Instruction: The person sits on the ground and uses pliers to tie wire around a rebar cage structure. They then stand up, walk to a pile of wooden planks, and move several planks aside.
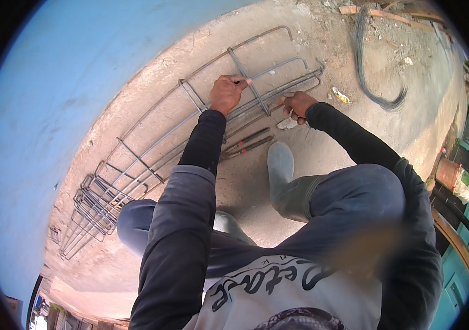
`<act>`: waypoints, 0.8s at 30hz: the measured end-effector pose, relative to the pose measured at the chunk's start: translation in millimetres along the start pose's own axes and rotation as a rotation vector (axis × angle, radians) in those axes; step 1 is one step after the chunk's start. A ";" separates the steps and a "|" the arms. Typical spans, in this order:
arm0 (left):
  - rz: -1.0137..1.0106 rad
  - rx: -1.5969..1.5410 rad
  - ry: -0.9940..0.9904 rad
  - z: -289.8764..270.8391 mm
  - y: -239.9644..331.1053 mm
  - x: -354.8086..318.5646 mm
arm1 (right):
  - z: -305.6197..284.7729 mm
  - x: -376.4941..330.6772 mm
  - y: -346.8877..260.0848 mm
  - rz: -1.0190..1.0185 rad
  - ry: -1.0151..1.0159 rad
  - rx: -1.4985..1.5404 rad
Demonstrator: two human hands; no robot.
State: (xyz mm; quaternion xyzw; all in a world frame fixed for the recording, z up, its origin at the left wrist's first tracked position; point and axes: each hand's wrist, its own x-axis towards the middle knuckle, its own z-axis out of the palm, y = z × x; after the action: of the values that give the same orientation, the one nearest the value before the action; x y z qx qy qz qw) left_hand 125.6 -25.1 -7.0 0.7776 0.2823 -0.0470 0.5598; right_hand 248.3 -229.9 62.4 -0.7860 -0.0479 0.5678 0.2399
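A long rebar cage (160, 148) of thin steel bars lies on the ground, with rectangular stirrups (242, 65) set across it. My left hand (228, 94) is closed, its thumb and fingertips pinched at a stirrup near the cage's far end. Just right of that stirrup, my right hand (297, 105) reaches the lower bars, index finger toward them and the others curled. What its fingers may hold is too small to make out. Between the cage and my boot (281, 165) lies a long-handled tool (248, 144) with red marks.
A blue wall (69, 82) runs along the left. A bundle of thin tie wire (362, 60) curves over the ground at the far right, near a yellow wrapper (340, 95). Rubble and a wooden strip (383, 15) lie beyond. A reddish bucket (448, 173) stands at the right edge.
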 end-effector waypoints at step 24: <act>0.035 -0.180 0.022 -0.9 -0.1 4.4 | 14.0 77.0 -22.7 -0.248 -0.227 0.012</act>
State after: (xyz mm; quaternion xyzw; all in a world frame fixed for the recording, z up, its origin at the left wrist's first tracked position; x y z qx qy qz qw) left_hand 129.1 -22.5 -8.5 0.7295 0.2778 -0.0032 0.6250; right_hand 266.9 -178.7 1.8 -0.7032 -0.1681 0.6193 0.3060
